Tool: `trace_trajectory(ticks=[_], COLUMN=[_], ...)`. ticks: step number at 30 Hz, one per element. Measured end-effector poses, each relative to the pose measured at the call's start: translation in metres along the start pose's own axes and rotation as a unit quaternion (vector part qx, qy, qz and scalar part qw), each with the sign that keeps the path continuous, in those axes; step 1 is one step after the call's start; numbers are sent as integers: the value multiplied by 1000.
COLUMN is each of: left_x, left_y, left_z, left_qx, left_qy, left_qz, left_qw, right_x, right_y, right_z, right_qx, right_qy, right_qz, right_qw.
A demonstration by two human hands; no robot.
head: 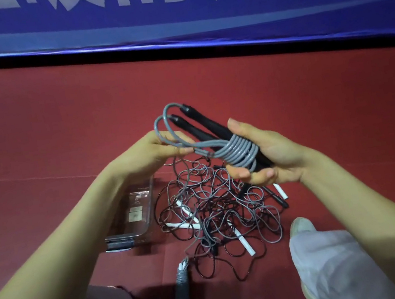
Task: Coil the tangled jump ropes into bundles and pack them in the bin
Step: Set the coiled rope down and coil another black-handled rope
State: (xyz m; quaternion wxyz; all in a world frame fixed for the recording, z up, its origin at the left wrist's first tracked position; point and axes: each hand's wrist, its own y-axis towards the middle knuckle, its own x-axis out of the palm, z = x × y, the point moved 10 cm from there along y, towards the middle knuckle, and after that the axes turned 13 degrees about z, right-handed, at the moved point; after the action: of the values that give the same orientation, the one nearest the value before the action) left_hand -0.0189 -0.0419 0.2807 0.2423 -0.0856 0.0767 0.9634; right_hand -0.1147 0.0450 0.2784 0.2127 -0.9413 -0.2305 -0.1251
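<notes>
My right hand [267,156] grips two black jump-rope handles [210,128] held side by side, with grey cord [238,152] wound around them in several turns. My left hand [150,151] pinches the loose grey cord just left of the wraps; two cord loops arch up from the handle tips. Below my hands a tangle of grey and black ropes [216,208] with white handles lies on the red floor. A clear plastic bin [134,216] stands left of the tangle, partly behind my left forearm. A finished grey bundle with white handles [182,288] lies on the floor near me.
A blue banner [169,11] with white lettering runs along the far edge of the red floor [46,134]. My knees in light trousers [338,264] and one white shoe [300,227] sit at the lower right, close to the tangle.
</notes>
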Motion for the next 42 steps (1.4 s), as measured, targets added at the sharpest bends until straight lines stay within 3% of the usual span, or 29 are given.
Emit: trace_trajectory(ticks=[4,8,11,14,15,17,20,23,26,28,31,34,38,42], left_x=[13,23,40,48,49,53,70,68,65,65,67,68,43,31], left_y=[-1,-9,-14,-10,-9,-10,-19,-16,-14,-18,-21,-22,-11,-6], left_z=[9,5,-6,-8,-10,-21,-46,-43,-39,-40,-39,-32,-33,-29], left_qx=[54,60,43,66,59,-26,-193,-222,-264,-290,-313,-286,-176,-101], left_qy=[84,174,261,290,265,116,-102,-134,-226,-269,-311,-302,-150,-85], left_qz=[-39,-61,-74,-19,11,50,40,27,31,23,3,-17,61,105], left_qw=[994,981,962,955,962,992,975,965,937,918,898,909,971,986], right_x=[16,-3,-21,-46,-53,-62,-66,-63,-51,-44,-39,-40,-52,-51], right_y=[-3,2,8,17,17,13,4,-9,-18,-21,-23,-25,-16,-7], right_z=[22,48,61,40,23,-6,-31,-50,-63,-65,-66,-69,-59,-47], right_qx=[87,153,155,78,41,-17,-87,-166,-243,-297,-331,-325,-264,-241], right_qy=[1,-213,-468,-700,-733,-743,-726,-712,-715,-707,-698,-684,-613,-524], right_qz=[-79,-5,58,179,239,330,392,439,462,461,462,477,456,386], right_qw=[993,965,868,687,636,582,558,522,465,446,435,445,589,720])
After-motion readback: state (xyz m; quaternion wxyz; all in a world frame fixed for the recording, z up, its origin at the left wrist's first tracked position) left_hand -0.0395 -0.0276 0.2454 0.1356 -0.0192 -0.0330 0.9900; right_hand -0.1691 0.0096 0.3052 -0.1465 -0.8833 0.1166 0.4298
